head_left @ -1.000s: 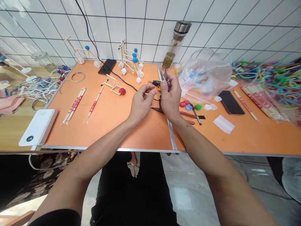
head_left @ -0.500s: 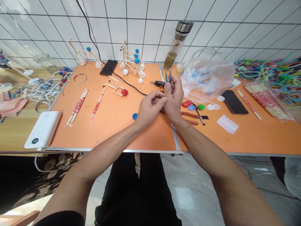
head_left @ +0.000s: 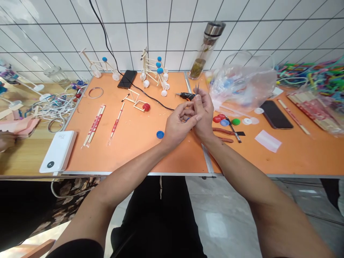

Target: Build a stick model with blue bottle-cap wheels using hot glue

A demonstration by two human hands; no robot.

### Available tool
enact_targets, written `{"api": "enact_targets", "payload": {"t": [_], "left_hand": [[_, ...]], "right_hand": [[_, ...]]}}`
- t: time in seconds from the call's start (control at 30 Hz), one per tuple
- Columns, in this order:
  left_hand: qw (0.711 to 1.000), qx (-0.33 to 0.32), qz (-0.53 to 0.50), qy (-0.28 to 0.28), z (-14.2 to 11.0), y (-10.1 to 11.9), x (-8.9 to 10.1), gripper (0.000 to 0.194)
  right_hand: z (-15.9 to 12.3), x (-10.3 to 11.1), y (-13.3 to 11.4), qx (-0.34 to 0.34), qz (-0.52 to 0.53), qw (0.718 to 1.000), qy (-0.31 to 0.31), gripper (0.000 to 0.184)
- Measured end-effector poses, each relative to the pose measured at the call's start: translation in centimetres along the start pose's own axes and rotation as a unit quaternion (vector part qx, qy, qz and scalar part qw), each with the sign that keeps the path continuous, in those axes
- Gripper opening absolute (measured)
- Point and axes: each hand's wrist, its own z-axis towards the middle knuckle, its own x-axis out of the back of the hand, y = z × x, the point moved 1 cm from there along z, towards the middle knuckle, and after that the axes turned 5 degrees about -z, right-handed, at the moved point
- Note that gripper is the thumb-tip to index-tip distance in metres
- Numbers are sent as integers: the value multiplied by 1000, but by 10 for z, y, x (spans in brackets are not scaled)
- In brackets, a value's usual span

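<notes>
Grey metal scissors (head_left: pixel 197 90), clasped in the right hand (head_left: pixel 204 116), could slip and nick the left hand (head_left: pixel 177 124), its curled fingers' hold unclear.

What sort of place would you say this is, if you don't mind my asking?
It looks like a craft or model-making workspace, though I can't tell whether at home or in a workshop. The assembled stick models, loose plastic caps and wrapped chopsticks suggest so.

Stick models (head_left: pixel 158 65), scissors (head_left: pixel 197 89), pliers (head_left: pixel 223 131) and a worktable (head_left: pixel 134 152) suggest a craft workspace
</notes>
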Motion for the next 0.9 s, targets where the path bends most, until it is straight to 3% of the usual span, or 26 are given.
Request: {"api": "enact_targets", "payload": {"t": [0.1,0.17,0.33,0.43,0.6,0.7,0.8,0.9], "left_hand": [[999,-21,28,-4,0,1,1,43],[999,-29,42,-8,-1,1,1,40],[998,-52,15,-16,-3,5,-1,37],[1000,15,-7,-4,5,11,3,41],[964,158,-78,200,26,32,27,57],[948,187,-87,242,34,40,37,63],[956,191,-69,211,34,37,39,59],[973,154,-63,162,34,28,37,46]], "right_hand": [[-2,-3,-5,-43,136,986,84,54],[-2,-6,-9,-53,160,982,80,50],[0,-3,-2,-53,113,990,59,51],[5,1,5,-26,62,996,56,57],[5,2,-5,47,-21,999,14,61],[-2,-4,-18,91,-34,995,-20,48],[-9,-11,-28,92,-27,994,-60,42],[-12,-15,-34,82,-26,992,-91,39]]}}
